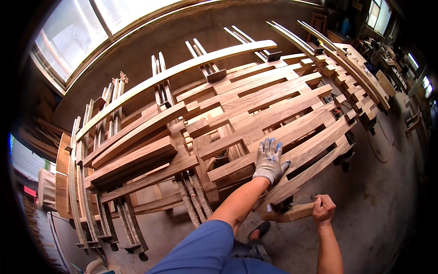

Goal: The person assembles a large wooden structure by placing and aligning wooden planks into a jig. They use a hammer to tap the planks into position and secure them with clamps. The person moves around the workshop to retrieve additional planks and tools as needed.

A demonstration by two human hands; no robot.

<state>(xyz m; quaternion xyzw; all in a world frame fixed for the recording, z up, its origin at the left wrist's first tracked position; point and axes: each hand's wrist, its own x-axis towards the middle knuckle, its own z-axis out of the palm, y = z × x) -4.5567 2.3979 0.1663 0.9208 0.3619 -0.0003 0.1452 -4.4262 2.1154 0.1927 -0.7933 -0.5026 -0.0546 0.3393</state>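
My left hand, in a light glove with blue fingertips, lies with fingers spread on top of a wooden board. That board belongs to a staggered row of planks with long slots between them. Below the near edge, my bare right hand is closed round the right end of a short, thick piece of pale wood. The other end of this piece reaches toward a dark metal part under the boards; whether they touch I cannot tell.
Loose wooden bars lie at left across long metal clamp bars. A long pale strip crosses behind the boards. More stacked wood stands at the far right. A cable lies on the concrete floor.
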